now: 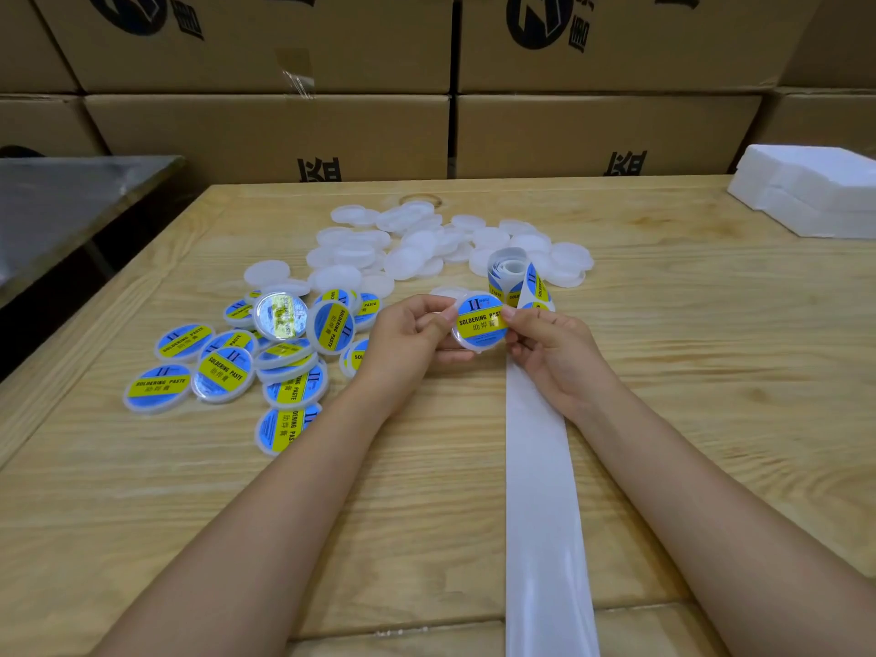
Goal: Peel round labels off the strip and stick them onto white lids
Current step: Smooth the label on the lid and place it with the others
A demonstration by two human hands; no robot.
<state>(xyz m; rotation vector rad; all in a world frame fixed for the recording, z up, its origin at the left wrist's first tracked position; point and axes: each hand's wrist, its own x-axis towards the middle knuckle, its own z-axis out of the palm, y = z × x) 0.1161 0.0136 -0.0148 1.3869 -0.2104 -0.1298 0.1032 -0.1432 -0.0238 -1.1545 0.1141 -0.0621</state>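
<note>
A white lid [474,342] carrying a blue and yellow round label [479,316] is held above the table between both hands. My left hand [411,335] grips its left edge, thumb on the rim. My right hand [550,343] pinches its right edge, thumb on the label. The label roll [514,275] stands just behind the hands. Its bare white backing strip [540,490] runs toward me under my right wrist. Several plain white lids [407,251] lie piled at the far middle. Several labelled lids [227,367] are heaped to the left.
Cardboard boxes [284,130] are stacked like a wall behind the wooden table [711,324]. White foam blocks [815,192] sit at the table's far right corner. A grey metal table [71,196] stands off to the left.
</note>
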